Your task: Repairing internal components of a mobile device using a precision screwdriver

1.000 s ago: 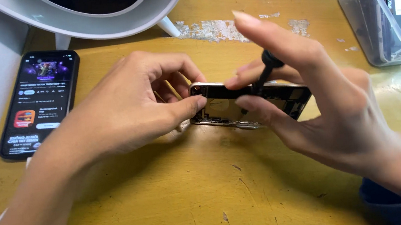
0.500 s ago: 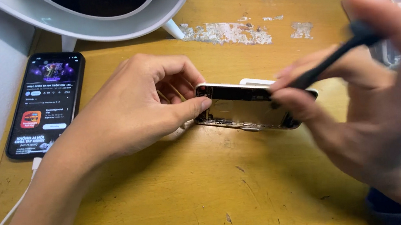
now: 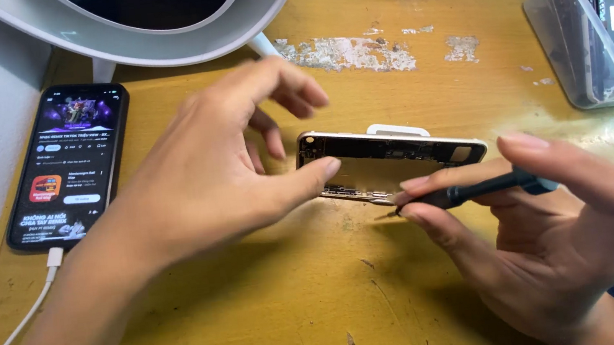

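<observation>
Over at the far left, a black phone [image 3: 69, 167] with a lit screen is lying flat beside the wall, its white cable [image 3: 14, 337] trailing off toward me. My left hand [image 3: 208, 184] is hovering next, fingers spread and loosely curled, gripping nothing; only my thumb tip is pressing against the left end of the opened phone frame [image 3: 391, 163]. The frame is sitting on the wooden desk [image 3: 262, 316] between my two hands, its open side tilted toward me, with something small and white poking up behind it that I am not making out. My index and middle fingers are blurring, so I cannot tell whether they are touching the frame. My right hand [image 3: 537, 231] is pinching a slim black screwdriver [image 3: 471, 191] between thumb and fingertips, its tip resting just at the frame's lower edge. Far right, a clear plastic bin [image 3: 584, 33] is holding a stripped phone, cut off by the edge. Bare desk is lying open in front of the frame.
</observation>
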